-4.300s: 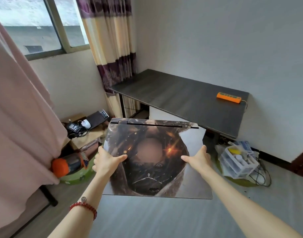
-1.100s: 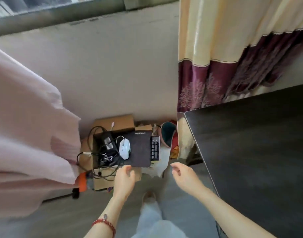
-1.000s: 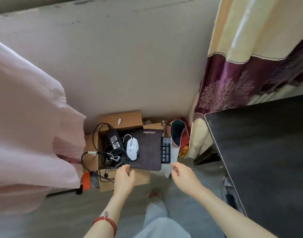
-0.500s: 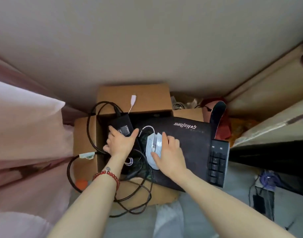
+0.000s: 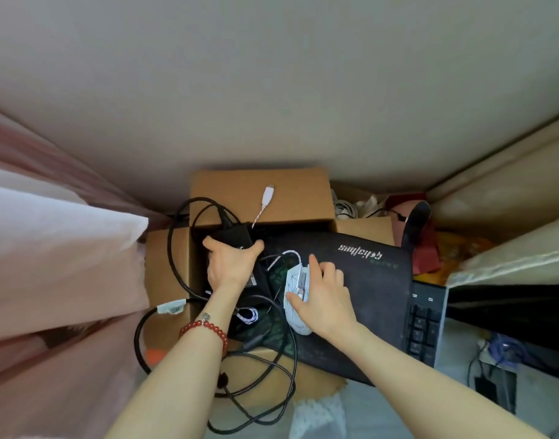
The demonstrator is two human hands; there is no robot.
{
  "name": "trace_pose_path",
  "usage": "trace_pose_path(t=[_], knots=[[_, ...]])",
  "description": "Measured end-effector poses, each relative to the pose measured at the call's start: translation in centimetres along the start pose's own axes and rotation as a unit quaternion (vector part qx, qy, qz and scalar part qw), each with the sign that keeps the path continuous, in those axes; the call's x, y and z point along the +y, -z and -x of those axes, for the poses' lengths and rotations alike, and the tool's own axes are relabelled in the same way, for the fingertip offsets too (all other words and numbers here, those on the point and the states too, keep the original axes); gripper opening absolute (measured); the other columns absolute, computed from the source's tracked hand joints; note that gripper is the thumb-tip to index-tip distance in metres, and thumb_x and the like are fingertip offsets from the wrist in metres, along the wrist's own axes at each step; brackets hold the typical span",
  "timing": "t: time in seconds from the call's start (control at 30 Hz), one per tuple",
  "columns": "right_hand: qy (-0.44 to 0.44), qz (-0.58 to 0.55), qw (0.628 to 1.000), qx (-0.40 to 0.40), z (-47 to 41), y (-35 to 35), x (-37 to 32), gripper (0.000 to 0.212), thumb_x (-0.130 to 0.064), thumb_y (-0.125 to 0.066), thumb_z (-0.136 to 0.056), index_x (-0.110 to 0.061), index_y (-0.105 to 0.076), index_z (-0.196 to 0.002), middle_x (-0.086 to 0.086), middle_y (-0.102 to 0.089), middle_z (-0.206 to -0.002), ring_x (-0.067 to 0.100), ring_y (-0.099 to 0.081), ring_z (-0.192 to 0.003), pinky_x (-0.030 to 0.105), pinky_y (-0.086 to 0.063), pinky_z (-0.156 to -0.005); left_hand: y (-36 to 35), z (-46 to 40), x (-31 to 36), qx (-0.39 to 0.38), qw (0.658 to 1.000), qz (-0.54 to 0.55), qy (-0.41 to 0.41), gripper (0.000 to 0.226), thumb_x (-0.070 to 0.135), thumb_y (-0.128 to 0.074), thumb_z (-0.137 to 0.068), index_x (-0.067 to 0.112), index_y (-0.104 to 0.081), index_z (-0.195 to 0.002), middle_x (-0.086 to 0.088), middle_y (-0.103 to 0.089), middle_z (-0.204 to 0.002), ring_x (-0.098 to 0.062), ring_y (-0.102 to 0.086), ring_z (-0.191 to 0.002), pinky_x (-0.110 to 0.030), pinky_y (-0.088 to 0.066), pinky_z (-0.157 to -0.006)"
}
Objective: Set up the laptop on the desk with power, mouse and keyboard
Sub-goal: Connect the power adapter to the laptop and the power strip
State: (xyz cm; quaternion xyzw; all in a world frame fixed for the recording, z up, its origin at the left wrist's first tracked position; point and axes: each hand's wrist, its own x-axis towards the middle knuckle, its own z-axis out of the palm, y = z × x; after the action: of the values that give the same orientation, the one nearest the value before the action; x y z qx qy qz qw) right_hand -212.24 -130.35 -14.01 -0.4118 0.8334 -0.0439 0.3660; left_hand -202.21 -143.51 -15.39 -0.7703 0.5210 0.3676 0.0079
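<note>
A black power adapter [image 5: 235, 236] lies on a cardboard box [image 5: 259, 194] by the wall, and my left hand [image 5: 230, 267] is closed around it. Its thick black cable [image 5: 176, 245] loops off to the left and down over the floor. Beside it a white mouse [image 5: 295, 296] rests on a black mouse pad [image 5: 373, 280], with my right hand [image 5: 325, 299] gripping it from the right. The mouse's white USB plug [image 5: 268, 195] lies on the box top. A black keyboard [image 5: 425, 324] sticks out from under the pad's right edge. The laptop is out of view.
A pink cloth [image 5: 59, 264] hangs close on the left. The dark desk's edge [image 5: 509, 308] is at the right, with a curtain [image 5: 500, 191] above it. Red and orange clutter [image 5: 427, 248] sits behind the pad. More cables [image 5: 493, 369] lie on the floor under the desk.
I have leaned closer to the box. My left hand has closed around the power adapter and my right hand has settled further over the mouse.
</note>
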Motion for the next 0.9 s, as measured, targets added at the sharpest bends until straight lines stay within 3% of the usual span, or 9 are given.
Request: trace_pose_path(t=[0.2, 0.37, 0.5, 0.63, 0.73, 0.8, 0.83, 0.9], knots=[[0.013, -0.041, 0.995, -0.090, 0.5, 2.2, 0.0, 0.077, -0.040, -0.052, -0.088, -0.018, -0.007, -0.146, 0.005, -0.023, -0.144, 0.026, -0.025, -0.129, 0.044, -0.035, -0.103, 4.1, 3.9, 0.5, 0.042, 0.989, 0.070, -0.123, 0.091, 0.052, -0.073, -0.062, 0.022, -0.020, -0.129, -0.011, -0.055, -0.119, -0.032, -0.057, -0.101, -0.034, -0.046, -0.078], [0.076, -0.144, 0.985, -0.060, 2.4, 6.5, -1.4, 0.071, -0.031, -0.053, -0.088, -0.026, -0.011, -0.145, -0.002, -0.022, -0.149, 0.020, -0.026, -0.135, 0.042, -0.030, -0.109, 7.6, 7.2, 2.1, 0.006, 0.968, 0.173, -0.180, 0.083, 0.039, -0.077, -0.066, 0.030, -0.021, -0.127, 0.006, -0.050, -0.106, -0.013, -0.051, -0.092, -0.025, -0.038, -0.076], [0.100, -0.289, 0.950, -0.056, 4.7, 11.0, -2.4, 0.058, -0.017, -0.050, -0.092, -0.025, -0.023, -0.143, -0.002, -0.039, -0.143, 0.009, -0.039, -0.125, 0.029, -0.035, -0.104, 9.8, 10.3, 3.3, -0.072, 0.950, 0.229, -0.201, 0.086, 0.032, -0.079, -0.067, 0.038, -0.019, -0.129, 0.019, -0.046, -0.105, 0.010, -0.048, -0.086, -0.007, -0.034, -0.068], [0.038, -0.443, 0.895, 0.020, 7.6, 16.4, -1.9, 0.046, -0.019, -0.047, -0.094, -0.018, -0.035, -0.138, 0.005, -0.050, -0.133, 0.015, -0.051, -0.116, 0.034, -0.042, -0.099, 10.9, 15.2, 4.2, -0.163, 0.933, 0.137, -0.291, 0.088, 0.040, -0.079, -0.061, 0.043, -0.023, -0.128, 0.016, -0.043, -0.123, -0.003, -0.047, -0.108, -0.014, -0.036, -0.080], [0.009, -0.550, 0.834, -0.034, 9.5, 20.6, -1.6, 0.037, -0.036, -0.047, -0.092, -0.022, -0.048, -0.126, 0.006, -0.058, -0.124, 0.016, -0.058, -0.109, 0.034, -0.048, -0.089, 11.1, 19.0, 4.5, -0.185, 0.907, -0.010, -0.379, 0.095, 0.045, -0.075, -0.059, 0.044, -0.016, -0.133, 0.013, -0.038, -0.123, -0.008, -0.045, -0.111, -0.024, -0.045, -0.085], [0.021, -0.531, 0.845, -0.062, 11.3, 23.2, -1.7, 0.024, -0.045, -0.049, -0.089, -0.032, -0.056, -0.108, 0.001, -0.064, -0.115, 0.011, -0.064, -0.099, 0.029, -0.051, -0.079, 11.3, 21.3, 4.5, -0.177, 0.866, -0.106, -0.455, 0.098, 0.044, -0.073, -0.061, 0.038, -0.011, -0.138, 0.007, -0.042, -0.124, -0.015, -0.046, -0.113, -0.032, -0.047, -0.088], [0.029, -0.506, 0.860, -0.069, 11.9, 24.1, -1.7, 0.025, -0.045, -0.052, -0.088, -0.032, -0.056, -0.109, 0.000, -0.067, -0.110, 0.009, -0.066, -0.094, 0.027, -0.052, -0.078, 11.4, 22.2, 4.4, -0.169, 0.840, -0.146, -0.495, 0.100, 0.044, -0.071, -0.062, 0.035, -0.010, -0.139, 0.004, -0.043, -0.125, -0.018, -0.046, -0.113, -0.033, -0.046, -0.089], [0.054, -0.429, 0.897, -0.086, 14.1, 26.1, -1.7, 0.046, -0.037, -0.058, -0.086, -0.023, -0.046, -0.129, 0.002, -0.069, -0.101, 0.011, -0.067, -0.089, 0.027, -0.054, -0.079, 12.1, 24.4, 4.5, -0.152, 0.789, -0.199, -0.560, 0.102, 0.043, -0.070, -0.063, 0.030, -0.007, -0.142, 0.001, -0.044, -0.127, -0.020, -0.045, -0.112, -0.033, -0.044, -0.089]])
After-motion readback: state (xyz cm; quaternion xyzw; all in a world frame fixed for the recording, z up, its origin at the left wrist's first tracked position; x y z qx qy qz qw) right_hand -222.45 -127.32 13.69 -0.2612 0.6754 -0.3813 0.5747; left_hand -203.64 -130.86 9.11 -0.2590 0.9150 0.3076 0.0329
